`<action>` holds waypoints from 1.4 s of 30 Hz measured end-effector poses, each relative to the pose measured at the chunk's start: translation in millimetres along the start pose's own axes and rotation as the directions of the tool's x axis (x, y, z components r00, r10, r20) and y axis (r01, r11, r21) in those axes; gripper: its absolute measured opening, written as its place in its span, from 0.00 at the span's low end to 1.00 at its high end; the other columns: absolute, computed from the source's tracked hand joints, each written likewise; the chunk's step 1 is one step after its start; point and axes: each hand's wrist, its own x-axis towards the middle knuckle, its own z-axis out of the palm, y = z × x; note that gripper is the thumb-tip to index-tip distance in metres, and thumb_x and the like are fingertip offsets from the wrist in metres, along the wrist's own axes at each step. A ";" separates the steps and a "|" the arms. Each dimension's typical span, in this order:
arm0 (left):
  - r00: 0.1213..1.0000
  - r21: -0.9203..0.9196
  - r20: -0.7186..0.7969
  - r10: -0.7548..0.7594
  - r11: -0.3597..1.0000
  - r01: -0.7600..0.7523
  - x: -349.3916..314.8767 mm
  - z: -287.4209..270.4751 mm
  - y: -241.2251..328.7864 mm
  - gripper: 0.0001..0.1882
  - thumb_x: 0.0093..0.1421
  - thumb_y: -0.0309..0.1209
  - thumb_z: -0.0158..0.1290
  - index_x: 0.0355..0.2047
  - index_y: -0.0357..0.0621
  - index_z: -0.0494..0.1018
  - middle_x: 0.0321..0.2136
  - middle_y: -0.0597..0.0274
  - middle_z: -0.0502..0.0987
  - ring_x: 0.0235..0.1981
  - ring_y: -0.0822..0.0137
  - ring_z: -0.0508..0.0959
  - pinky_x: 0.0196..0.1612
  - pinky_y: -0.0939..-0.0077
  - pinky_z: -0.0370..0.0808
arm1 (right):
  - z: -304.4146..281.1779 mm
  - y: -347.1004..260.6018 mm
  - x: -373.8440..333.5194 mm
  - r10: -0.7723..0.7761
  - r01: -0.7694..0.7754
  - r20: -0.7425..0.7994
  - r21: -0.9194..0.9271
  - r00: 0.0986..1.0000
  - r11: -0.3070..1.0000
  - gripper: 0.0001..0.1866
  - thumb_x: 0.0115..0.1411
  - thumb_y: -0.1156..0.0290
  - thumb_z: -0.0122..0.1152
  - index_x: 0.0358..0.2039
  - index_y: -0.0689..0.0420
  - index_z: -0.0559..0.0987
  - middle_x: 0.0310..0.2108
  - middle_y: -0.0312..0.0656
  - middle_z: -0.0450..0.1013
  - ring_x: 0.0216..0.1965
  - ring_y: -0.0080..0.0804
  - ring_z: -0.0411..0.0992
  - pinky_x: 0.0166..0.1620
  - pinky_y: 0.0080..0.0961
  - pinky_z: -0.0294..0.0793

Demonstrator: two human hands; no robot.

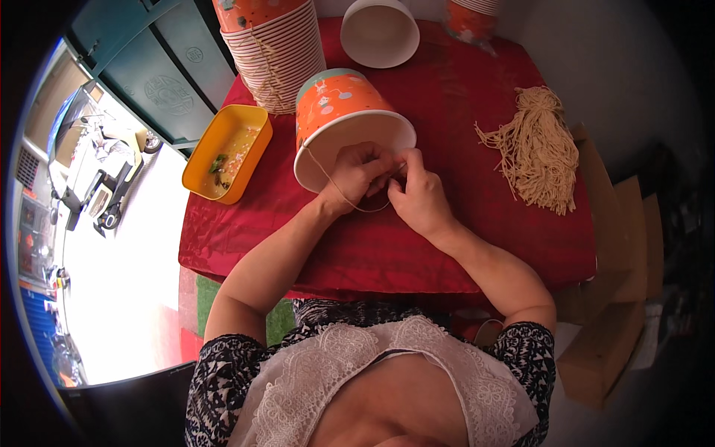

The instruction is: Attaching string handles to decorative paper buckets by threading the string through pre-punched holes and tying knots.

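Note:
An orange paper bucket (pixel 339 104) with a white inside lies tilted on the red tablecloth (pixel 447 246), its open mouth toward me. A thin beige string (pixel 339 188) runs from its rim in a loop below my hands. My left hand (pixel 359 175) rests at the bucket's rim and pinches the string. Beside it, fingertips touching, my right hand (pixel 417 195) pinches the same string.
A tall stack of orange buckets (pixel 272 52) stands at the back left, a white-inside bucket (pixel 380 31) at the back centre, another stack (pixel 471 18) further right. A bundle of beige strings (pixel 538 149) lies at right. A yellow tray (pixel 227 153) sits at left. Cardboard boxes (pixel 607 328) stand at right.

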 end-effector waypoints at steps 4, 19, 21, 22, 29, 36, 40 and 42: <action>1.000 0.001 0.003 -0.007 1.000 0.007 0.5 0.8 -0.6 0.07 0.61 0.29 0.53 0.31 0.36 0.72 0.21 0.63 0.72 0.16 0.77 0.66 0.17 0.84 0.60 | -0.3 0.4 2.5 -0.015 0.015 0.012 -0.018 1.000 1.000 0.20 0.54 0.83 0.53 0.47 0.62 0.61 0.30 0.58 0.75 0.33 0.57 0.76 0.34 0.47 0.77; 0.999 0.035 -0.051 -0.018 0.999 0.019 -0.1 4.5 1.5 0.05 0.60 0.27 0.52 0.29 0.38 0.70 0.18 0.65 0.70 0.15 0.78 0.66 0.15 0.85 0.59 | -6.5 5.8 2.8 -0.116 0.117 0.013 -0.149 0.993 0.982 0.08 0.61 0.80 0.47 0.41 0.65 0.66 0.22 0.56 0.74 0.25 0.51 0.77 0.27 0.41 0.77; 0.998 0.045 -0.065 -0.016 0.999 0.019 -1.5 6.7 3.8 0.05 0.60 0.27 0.52 0.29 0.38 0.70 0.18 0.65 0.70 0.15 0.78 0.66 0.15 0.85 0.59 | -6.3 8.8 2.1 -0.117 0.119 0.017 -0.159 0.993 0.980 0.08 0.61 0.79 0.49 0.41 0.65 0.66 0.21 0.55 0.74 0.24 0.51 0.77 0.27 0.41 0.77; 0.997 0.056 -0.079 -0.015 0.998 0.019 -2.2 7.4 4.7 0.06 0.60 0.27 0.52 0.29 0.38 0.70 0.18 0.65 0.70 0.15 0.78 0.65 0.15 0.85 0.59 | -6.2 9.5 2.0 -0.118 0.120 0.021 -0.167 0.993 0.979 0.08 0.62 0.77 0.51 0.40 0.64 0.67 0.20 0.53 0.74 0.23 0.51 0.76 0.26 0.41 0.77; 0.996 0.093 -0.090 -0.001 0.996 0.009 -4.2 9.6 7.7 0.07 0.62 0.29 0.52 0.29 0.38 0.70 0.17 0.65 0.70 0.14 0.78 0.65 0.15 0.84 0.60 | -5.6 12.0 4.4 -0.138 0.132 -0.017 -0.205 0.990 0.970 0.07 0.61 0.74 0.57 0.37 0.61 0.70 0.21 0.50 0.75 0.23 0.48 0.77 0.25 0.39 0.76; 0.994 0.130 -0.106 -0.031 0.990 0.045 -4.8 9.6 7.3 0.11 0.64 0.34 0.51 0.31 0.38 0.72 0.18 0.66 0.70 0.15 0.78 0.66 0.16 0.84 0.60 | -2.3 14.4 7.9 -0.087 0.074 -0.113 -0.113 0.990 0.991 0.03 0.58 0.77 0.59 0.32 0.62 0.74 0.22 0.49 0.75 0.22 0.39 0.76 0.23 0.31 0.72; 0.989 0.250 -0.148 0.007 0.968 0.031 -4.0 9.3 5.1 0.11 0.63 0.34 0.51 0.33 0.38 0.74 0.20 0.66 0.72 0.18 0.76 0.69 0.20 0.83 0.64 | -1.4 18.1 9.0 -0.058 0.049 -0.117 -0.071 0.991 0.996 0.02 0.58 0.79 0.59 0.31 0.63 0.75 0.22 0.49 0.75 0.21 0.36 0.76 0.24 0.29 0.71; 0.980 0.336 -0.177 0.088 0.942 -0.024 -4.1 8.4 4.5 0.09 0.60 0.30 0.51 0.31 0.35 0.75 0.21 0.61 0.74 0.22 0.70 0.73 0.24 0.77 0.69 | -0.3 20.1 9.2 -0.058 0.050 -0.117 -0.068 0.991 0.996 0.02 0.57 0.79 0.59 0.30 0.63 0.75 0.22 0.49 0.75 0.21 0.36 0.76 0.24 0.30 0.71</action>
